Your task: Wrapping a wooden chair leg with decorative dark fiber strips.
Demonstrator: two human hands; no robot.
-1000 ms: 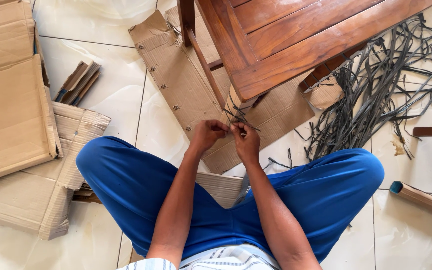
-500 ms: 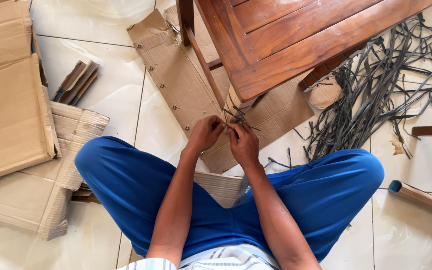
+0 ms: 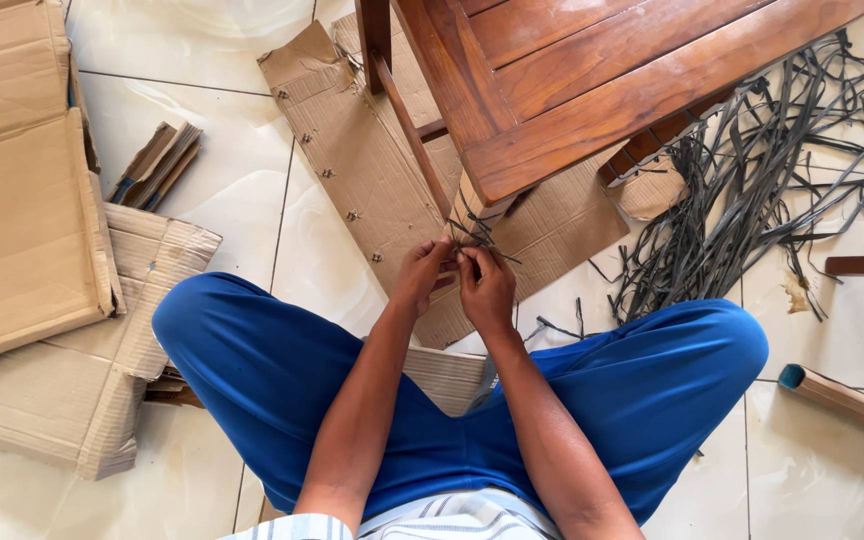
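Head view shows both of mine, left hand (image 3: pixel 422 272) and right hand (image 3: pixel 485 285), pinching the dark strap (image 3: pixel 470 234) wrapped around the cardboard-padded chair leg (image 3: pixel 472 205). Pull too hard and it could slip free (thin, slick stuff), loosening the wrap.

Left hand (image 3: pixel 422 275) and right hand (image 3: pixel 487 288) pinch dark straps (image 3: pixel 472 235) at the cardboard-wrapped chair leg (image 3: pixel 474 205).

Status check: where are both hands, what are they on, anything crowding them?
Left hand and right hand pinch dark strips at the wrapped table leg. Cardboard sheet lies underneath.
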